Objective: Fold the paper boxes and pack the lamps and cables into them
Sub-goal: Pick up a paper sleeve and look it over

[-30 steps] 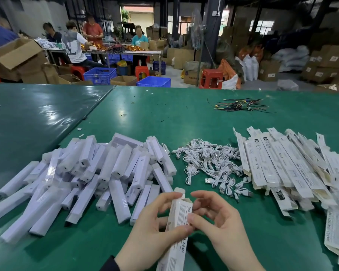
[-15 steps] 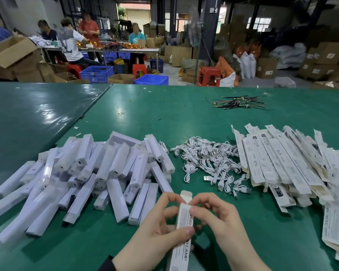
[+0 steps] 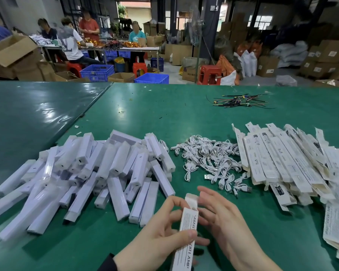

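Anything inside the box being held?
Cannot tell. The paper box in the left hand has its top flap up, but the interior is hidden; right hand covers that side.

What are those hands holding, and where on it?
The left hand grips a paper box mid-length; the right hand touches its upper end by the open flap.

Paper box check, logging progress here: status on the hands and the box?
Left hand gripping paper box. Right hand at its top flap, flap open. Lamps, cables not yet packed. Nothing in the way.
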`<action>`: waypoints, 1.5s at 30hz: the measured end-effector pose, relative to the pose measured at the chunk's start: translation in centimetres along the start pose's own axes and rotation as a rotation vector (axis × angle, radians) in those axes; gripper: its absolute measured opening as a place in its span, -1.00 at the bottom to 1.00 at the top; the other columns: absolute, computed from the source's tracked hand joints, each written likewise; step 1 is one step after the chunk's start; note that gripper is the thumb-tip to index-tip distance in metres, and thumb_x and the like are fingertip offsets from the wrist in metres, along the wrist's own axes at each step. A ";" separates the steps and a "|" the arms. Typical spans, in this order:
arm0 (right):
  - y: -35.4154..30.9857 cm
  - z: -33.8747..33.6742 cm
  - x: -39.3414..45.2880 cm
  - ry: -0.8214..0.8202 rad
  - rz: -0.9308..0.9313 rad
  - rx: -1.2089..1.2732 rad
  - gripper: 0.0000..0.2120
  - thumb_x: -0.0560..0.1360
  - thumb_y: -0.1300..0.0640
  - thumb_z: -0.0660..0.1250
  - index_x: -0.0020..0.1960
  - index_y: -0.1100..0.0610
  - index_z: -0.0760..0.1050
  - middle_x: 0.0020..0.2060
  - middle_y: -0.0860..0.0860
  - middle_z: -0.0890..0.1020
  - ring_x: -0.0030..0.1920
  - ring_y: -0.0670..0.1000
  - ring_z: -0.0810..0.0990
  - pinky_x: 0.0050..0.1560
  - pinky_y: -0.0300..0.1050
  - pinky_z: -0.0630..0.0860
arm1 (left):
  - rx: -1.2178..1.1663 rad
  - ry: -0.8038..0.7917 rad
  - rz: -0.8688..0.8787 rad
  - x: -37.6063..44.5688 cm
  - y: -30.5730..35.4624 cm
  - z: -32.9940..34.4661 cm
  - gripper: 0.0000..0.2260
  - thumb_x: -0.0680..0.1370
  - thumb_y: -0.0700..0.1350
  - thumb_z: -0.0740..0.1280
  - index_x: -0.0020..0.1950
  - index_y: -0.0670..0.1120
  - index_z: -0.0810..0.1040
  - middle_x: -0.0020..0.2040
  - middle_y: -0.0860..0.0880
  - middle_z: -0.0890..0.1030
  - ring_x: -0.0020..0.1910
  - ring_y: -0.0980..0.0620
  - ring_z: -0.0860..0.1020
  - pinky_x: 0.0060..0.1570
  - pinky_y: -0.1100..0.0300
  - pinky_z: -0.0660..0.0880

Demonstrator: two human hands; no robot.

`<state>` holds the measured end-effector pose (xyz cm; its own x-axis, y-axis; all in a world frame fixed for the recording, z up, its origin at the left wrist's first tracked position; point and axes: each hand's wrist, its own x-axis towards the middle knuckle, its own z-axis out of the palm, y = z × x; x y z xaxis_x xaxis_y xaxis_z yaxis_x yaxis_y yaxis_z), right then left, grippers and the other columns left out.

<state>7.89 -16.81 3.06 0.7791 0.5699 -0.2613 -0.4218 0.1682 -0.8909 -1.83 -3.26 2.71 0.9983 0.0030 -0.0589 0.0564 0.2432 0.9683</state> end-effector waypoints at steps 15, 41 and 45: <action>-0.8 -0.6 0.0 -0.119 0.111 -0.083 -0.79 0.30 0.30 0.45 -0.06 0.26 0.69 -0.24 0.19 0.67 -0.36 0.03 0.54 -0.41 -0.23 0.46 | 0.036 0.000 0.031 -0.1 -0.6 0.3 -0.64 0.47 -0.18 0.46 0.12 0.01 0.34 0.08 -0.28 0.62 -0.04 -0.33 0.65 -0.08 -0.10 0.59; -1.0 -0.5 -0.4 -0.196 -0.036 -0.155 -0.73 0.30 0.14 0.56 -0.05 0.23 0.70 -0.09 0.38 0.64 -0.12 0.17 0.57 -0.13 -0.15 0.58 | 0.029 0.020 -0.038 -0.2 -0.1 -0.3 -0.50 0.50 -0.15 0.40 0.34 -0.01 0.22 0.04 -0.22 0.64 -0.23 -0.28 0.64 -0.36 0.01 0.61; -0.6 -0.4 -0.3 -0.183 -0.086 -0.179 -0.72 0.35 0.04 0.53 -0.05 0.21 0.71 -0.05 0.38 0.65 -0.11 0.17 0.55 -0.04 -0.17 0.59 | -0.012 0.052 -0.060 0.0 -0.2 -0.3 -0.48 0.47 -0.15 0.41 0.34 0.01 0.24 0.01 -0.21 0.65 -0.29 -0.26 0.63 -0.43 0.02 0.59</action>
<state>8.11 -17.41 3.51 0.7048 0.6983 -0.1251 -0.2568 0.0867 -0.9626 -1.88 -3.05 2.41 0.9908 0.0384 -0.1299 0.1159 0.2561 0.9597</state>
